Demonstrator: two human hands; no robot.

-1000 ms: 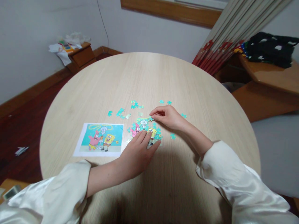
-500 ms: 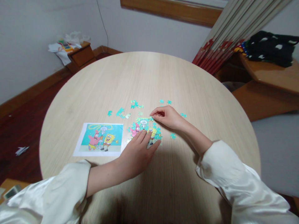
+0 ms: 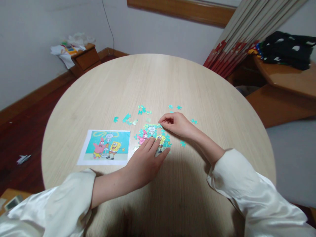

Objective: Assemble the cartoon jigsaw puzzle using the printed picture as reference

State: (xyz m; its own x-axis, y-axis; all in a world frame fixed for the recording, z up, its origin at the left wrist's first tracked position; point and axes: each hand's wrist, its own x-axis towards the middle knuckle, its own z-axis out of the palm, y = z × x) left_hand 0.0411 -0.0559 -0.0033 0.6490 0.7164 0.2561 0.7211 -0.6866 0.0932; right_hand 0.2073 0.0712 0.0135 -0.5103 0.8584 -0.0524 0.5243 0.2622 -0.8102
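Note:
A partly joined jigsaw puzzle (image 3: 152, 130) with pink, yellow and pale-green cartoon figures lies on the round wooden table. My left hand (image 3: 146, 159) rests flat over its lower part, fingers outstretched, and hides some of it. At the puzzle's upper right edge, my right hand (image 3: 175, 122) pinches a small teal puzzle piece (image 3: 159, 125) between thumb and forefinger. To the left lies a white sheet with a printed picture (image 3: 106, 146) of the same figures.
Loose teal puzzle pieces lie behind the puzzle, among them a cluster (image 3: 142, 109), a few at the left (image 3: 127, 118) and one at the right (image 3: 182, 144). The round table (image 3: 158, 79) has its far edge near the wall. A wooden cabinet (image 3: 283, 105) stands at the right.
Both hands stay almost where they were. The piece at my right fingertips has shifted very slightly against the puzzle's edge.

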